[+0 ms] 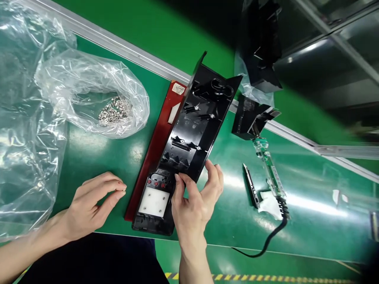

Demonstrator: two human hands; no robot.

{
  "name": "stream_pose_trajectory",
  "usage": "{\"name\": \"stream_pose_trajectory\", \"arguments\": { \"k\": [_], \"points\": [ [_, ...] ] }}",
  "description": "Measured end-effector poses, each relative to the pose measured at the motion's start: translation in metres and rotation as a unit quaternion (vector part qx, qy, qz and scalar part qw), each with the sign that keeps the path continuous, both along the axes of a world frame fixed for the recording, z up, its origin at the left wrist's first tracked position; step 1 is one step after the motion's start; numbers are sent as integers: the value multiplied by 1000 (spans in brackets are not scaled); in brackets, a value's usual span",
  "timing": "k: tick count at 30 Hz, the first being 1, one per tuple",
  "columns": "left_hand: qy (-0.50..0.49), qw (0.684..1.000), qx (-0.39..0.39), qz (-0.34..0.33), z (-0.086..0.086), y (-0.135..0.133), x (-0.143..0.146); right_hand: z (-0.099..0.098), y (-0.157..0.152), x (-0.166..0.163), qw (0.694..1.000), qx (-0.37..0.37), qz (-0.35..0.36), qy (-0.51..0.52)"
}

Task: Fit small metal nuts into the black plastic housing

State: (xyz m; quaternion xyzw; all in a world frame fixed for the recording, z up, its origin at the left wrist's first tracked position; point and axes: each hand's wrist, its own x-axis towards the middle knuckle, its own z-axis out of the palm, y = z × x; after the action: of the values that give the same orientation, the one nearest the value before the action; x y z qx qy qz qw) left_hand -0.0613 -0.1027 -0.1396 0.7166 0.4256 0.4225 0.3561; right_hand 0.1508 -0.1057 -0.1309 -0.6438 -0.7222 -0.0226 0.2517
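A long black plastic housing (189, 134) lies at a slant on a red board (154, 152). Small metal fittings are set in its floor, and a white plate (154, 202) with screws sits at its near end beside three red dots. My right hand (197, 197) is over the housing, thumb and index finger pinched together just above the red dots; whatever is between them is too small to make out. Its other fingers rest at the housing's right edge. To the left of the board, my left hand (96, 201) pinches a tiny shiny metal nut (124, 190).
An opened clear plastic bag (133, 94) holds many small metal nuts (114, 112). More clear plastic (26, 118) covers the left side. At right are a clear-handled soldering iron (272, 169) in a black holder (247, 116), a slim black tool (251, 185) and white tissue (269, 205).
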Motion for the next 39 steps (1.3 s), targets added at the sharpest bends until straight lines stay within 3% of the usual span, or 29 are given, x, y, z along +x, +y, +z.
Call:
{"name": "stream_pose_trajectory", "arguments": {
  "k": [7, 12, 20, 24, 29, 35, 39],
  "points": [
    [6, 1000, -6, -12, -2, 0, 2, 2, -5, 1, 999, -23, 1, 24],
    [7, 1000, 19, -14, 7, -3, 6, 9, -20, 3, 997, -5, -10, 78],
    [24, 996, 86, -5, 21, -11, 28, -1, -22, 5, 999, -35, 7, 35],
    [42, 992, 115, 8, 24, -11, 39, -4, -26, 7, 999, -1, 4, 35],
    [116, 979, 167, 24, 25, -4, 51, -3, -32, 11, 998, 4, 9, 58],
    [230, 945, 230, 42, 18, 1, 66, 5, -48, 21, 983, 100, 3, 154],
    [304, 919, 237, 83, 10, 5, 78, -6, -61, 29, 976, 123, -8, 181]
  ]
}}
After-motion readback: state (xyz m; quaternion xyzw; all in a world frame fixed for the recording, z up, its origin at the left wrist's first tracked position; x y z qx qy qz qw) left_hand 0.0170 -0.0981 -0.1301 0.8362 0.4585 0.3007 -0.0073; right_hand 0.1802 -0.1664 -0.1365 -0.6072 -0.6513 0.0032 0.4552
